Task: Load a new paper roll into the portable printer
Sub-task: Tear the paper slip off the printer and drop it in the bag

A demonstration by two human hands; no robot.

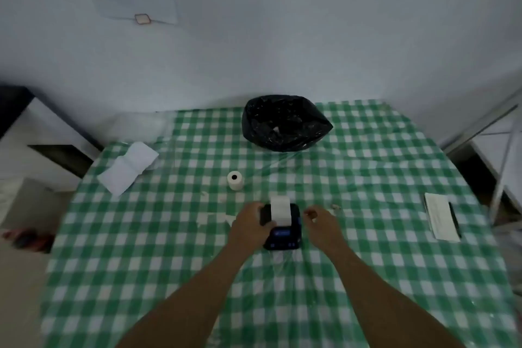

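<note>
A small black portable printer (284, 234) with a blue screen lies on the green checked table (169, 263). A strip of white paper (280, 210) comes out of its far end. My left hand (250, 224) grips the printer's left side. Just to the printer's right is my right hand (320, 222), fingers loosely curled, apart from the printer and holding nothing that I can see. A white paper roll (235, 180) with a dark core stands on end farther back, apart from both hands.
A bin lined with a black bag (285, 124) stands at the table's far edge. Folded white paper (128, 168) lies at the far left. A white booklet with a pen (442, 219) lies at the right. Small paper scraps (335, 207) sit beside the printer.
</note>
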